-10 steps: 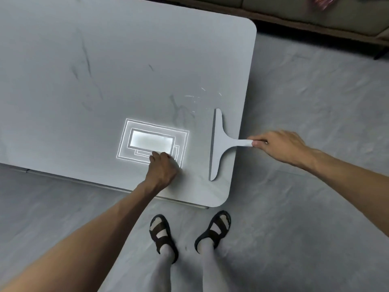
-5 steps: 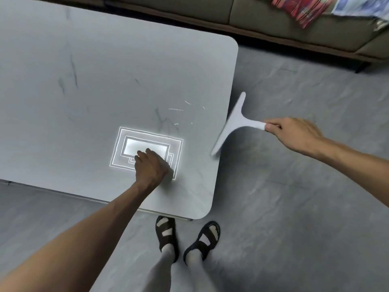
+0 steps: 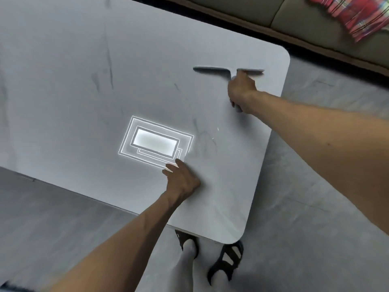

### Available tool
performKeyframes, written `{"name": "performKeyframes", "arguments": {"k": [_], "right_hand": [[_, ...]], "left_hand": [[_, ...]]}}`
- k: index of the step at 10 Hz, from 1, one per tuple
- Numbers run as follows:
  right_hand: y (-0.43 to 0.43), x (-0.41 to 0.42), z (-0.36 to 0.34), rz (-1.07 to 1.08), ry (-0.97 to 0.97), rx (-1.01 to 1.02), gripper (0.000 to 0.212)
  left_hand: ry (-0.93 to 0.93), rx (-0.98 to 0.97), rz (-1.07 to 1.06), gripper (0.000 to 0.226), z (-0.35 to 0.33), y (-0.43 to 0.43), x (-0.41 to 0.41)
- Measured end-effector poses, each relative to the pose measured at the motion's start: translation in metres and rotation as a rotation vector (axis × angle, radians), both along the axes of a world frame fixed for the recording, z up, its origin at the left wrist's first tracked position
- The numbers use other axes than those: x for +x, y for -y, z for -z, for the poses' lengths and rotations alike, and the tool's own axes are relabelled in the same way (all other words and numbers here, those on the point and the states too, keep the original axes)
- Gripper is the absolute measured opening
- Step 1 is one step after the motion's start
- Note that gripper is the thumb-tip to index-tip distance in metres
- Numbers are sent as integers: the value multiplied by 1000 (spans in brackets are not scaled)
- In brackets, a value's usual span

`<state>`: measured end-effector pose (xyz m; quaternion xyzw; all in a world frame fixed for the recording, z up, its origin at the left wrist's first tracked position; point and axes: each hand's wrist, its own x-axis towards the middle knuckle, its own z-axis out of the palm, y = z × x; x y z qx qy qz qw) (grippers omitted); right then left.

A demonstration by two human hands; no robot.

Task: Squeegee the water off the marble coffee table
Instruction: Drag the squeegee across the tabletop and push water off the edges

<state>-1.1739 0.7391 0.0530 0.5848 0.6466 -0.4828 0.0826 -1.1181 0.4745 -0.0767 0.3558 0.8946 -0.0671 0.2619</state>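
Observation:
The pale grey marble coffee table (image 3: pixel 63 85) fills the upper left, with dark veins and a bright reflection of a ceiling light. My right hand (image 3: pixel 241 89) grips the handle of a grey squeegee (image 3: pixel 210 70), whose blade lies crosswise on the table near the far right corner. My left hand (image 3: pixel 182 179) rests on the tabletop near the front edge, fingers bent, holding nothing. A few thin water streaks (image 3: pixel 213 141) glint between the two hands.
A sofa (image 3: pixel 315 24) with a red striped cloth (image 3: pixel 357 15) runs along the far side, close to the table's back edge. Grey floor (image 3: pixel 315 207) lies to the right and in front. My feet in black sandals (image 3: pixel 225 262) stand at the table's near corner.
My right hand has swung the squeegee from off the table's right edge to the far right part of the tabletop, blade now crosswise. My left hand stays pressed on the table.

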Motion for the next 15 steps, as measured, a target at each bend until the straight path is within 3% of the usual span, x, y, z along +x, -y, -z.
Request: {"name": "performKeyframes", "arguments": {"k": [1, 2, 3, 4, 5, 6, 8, 10, 11, 12, 13, 15], "right_hand": [[13, 0, 13, -233, 46, 168, 40], [32, 31, 17, -603, 2, 270, 46], [37, 65, 21, -830, 20, 325, 55], [22, 121, 28, -1031, 86, 401, 57], [3, 154, 27, -1098, 110, 445, 55], [-25, 202, 18, -1174, 92, 448, 55], [-81, 288, 5, -1248, 97, 485, 43], [-121, 347, -24, -1289, 218, 519, 35], [-127, 334, -33, -1179, 152, 486, 39], [-120, 266, -33, -828, 9, 288, 29], [-120, 203, -20, -519, -45, 173, 34], [-71, 118, 8, -670, 19, 217, 43]], "left_hand": [[34, -28, 63, 49, -2, 0, -3], [-14, 28, 48, 41, -1, 2, -3], [45, 66, 33, 48, 1, 3, 2], [160, 91, -144, 38, -11, 0, 14], [274, 201, -386, 37, -34, -12, 32], [257, 96, -743, 55, -67, -32, 86], [344, 35, -574, 68, -58, -71, 161], [348, 3, -701, 74, -58, -84, 158], [351, -1, -688, 76, -57, -81, 159], [364, -8, -657, 79, -49, -77, 160], [355, -8, -672, 79, -47, -77, 160], [448, -33, -562, 69, -46, -64, 151]]}}
